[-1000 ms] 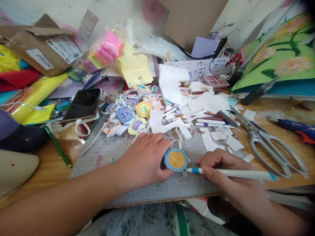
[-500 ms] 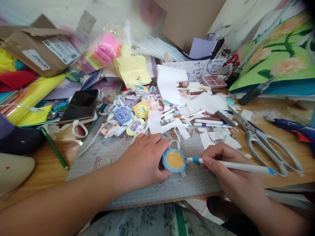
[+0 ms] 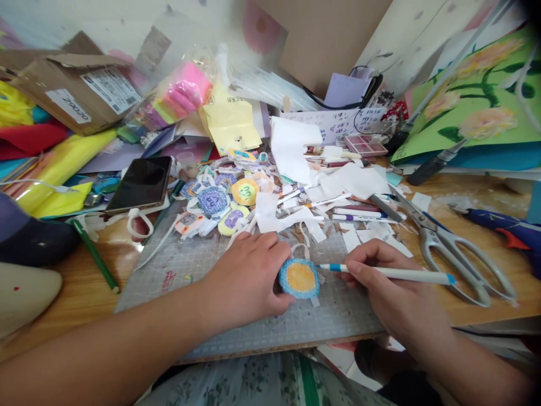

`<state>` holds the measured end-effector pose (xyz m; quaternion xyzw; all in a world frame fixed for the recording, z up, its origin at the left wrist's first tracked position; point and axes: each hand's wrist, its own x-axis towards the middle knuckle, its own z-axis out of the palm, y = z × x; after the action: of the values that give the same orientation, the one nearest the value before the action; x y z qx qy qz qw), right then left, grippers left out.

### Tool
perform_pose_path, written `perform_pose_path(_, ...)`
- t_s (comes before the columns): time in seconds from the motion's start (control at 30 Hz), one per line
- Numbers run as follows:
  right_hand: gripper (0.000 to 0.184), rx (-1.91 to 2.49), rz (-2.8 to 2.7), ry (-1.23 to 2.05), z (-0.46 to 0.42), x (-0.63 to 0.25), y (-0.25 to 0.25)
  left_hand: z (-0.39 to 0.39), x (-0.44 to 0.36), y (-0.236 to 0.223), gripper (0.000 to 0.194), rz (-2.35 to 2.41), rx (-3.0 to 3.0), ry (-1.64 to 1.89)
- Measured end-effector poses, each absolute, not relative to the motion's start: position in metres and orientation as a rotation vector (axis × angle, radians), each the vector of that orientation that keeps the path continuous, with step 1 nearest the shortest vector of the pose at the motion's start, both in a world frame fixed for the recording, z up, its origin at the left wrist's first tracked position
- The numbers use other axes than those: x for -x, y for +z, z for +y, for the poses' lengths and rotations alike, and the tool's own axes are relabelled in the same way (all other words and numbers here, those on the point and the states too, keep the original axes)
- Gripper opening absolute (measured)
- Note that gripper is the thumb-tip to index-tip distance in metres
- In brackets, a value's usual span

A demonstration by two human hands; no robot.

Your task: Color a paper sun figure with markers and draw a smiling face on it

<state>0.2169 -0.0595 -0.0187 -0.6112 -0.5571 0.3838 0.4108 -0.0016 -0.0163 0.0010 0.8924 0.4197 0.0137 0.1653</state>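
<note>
on the grey mat (image 3: 236,332), the right hand's (image 3: 395,299) grip, clamped on the pen (image 3: 393,273), has lifted its tip to 3 o'clock of the paper disc (image 3: 299,278), which the left hand (image 3: 245,279) pins flat, so colouring continues round the rim.

An orange centre ringed by a blue cross-hatched border is shown on the paper disc (image 3: 299,278). The pen (image 3: 391,273) is white with blue bands. A grey surface with a pale grid is seen on the cutting mat (image 3: 236,316). The scissors (image 3: 454,251) are silver, the phone (image 3: 141,183) black, and the pencil (image 3: 95,255) green.
</note>
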Motion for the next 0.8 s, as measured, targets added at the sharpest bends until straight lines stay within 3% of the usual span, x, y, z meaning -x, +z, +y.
perform_pose_path(0.33, 0.015, 1.388, -1.267, 1.092, -0.067, -0.227, -0.025, -0.022, -0.002, 0.006, 0.061, 1.070, -2.611, -0.051)
perform_pose_path(0.47, 0.016, 1.375, -1.332, 1.139, -0.071, -0.230, -0.027, -0.020, 0.003, 0.010, 0.053, 1.090, -2.554, 0.057)
perform_pose_path(0.6, 0.016, 1.501, -1.477, 1.026, -0.073, -0.227, -0.027, -0.014, 0.007, 0.009, 0.060, 1.106, -2.530, 0.115)
perform_pose_path(0.8, 0.015, 1.482, -1.633, 0.927, -0.076, -0.223, -0.023, -0.012, 0.004, 0.005, 0.046, 1.068, -2.503, 0.082)
